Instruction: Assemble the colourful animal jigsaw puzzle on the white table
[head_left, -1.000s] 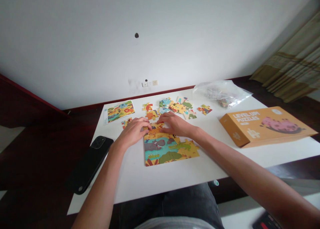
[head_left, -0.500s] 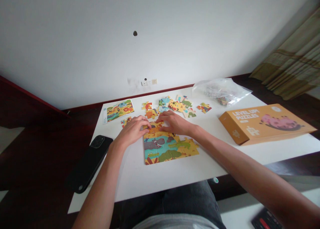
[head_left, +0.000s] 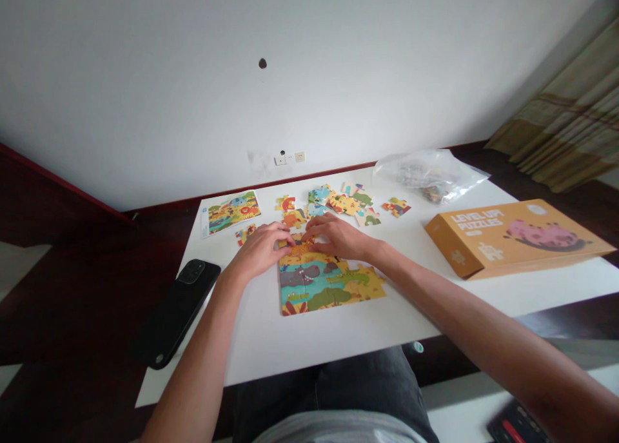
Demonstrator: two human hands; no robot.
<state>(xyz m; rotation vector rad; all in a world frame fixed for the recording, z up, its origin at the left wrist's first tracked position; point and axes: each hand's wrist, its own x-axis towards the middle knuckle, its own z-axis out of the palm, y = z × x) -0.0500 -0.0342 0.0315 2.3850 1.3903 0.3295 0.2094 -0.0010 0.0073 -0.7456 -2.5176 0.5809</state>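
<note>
The joined part of a jigsaw puzzle (head_left: 333,288), with a hippo and a crocodile on it, lies flat on the white table (head_left: 261,353). At its far left edge, my left hand (head_left: 264,248) is closed, thumb and fingers curled on the left side of a yellow-orange puzzle piece (head_left: 300,249). My right hand (head_left: 336,236) grips the same piece from the right with bent fingers. Fingers hide parts of this piece and its joint. Just beyond the hands lie several loose puzzle pieces (head_left: 342,203), and one more piece (head_left: 244,234) sits by my left knuckles.
A picture card (head_left: 231,212) lies at the back left, a black phone (head_left: 181,317) at the left edge. To the right stand an orange puzzle box (head_left: 517,236) and a clear plastic bag (head_left: 430,175). One piece (head_left: 396,206) lies apart near the bag. The wall (head_left: 338,75) rises behind.
Both hands stay at the far edge of the joined puzzle, fingers in nearly the same pose. Only the camera view has shifted slightly.
</note>
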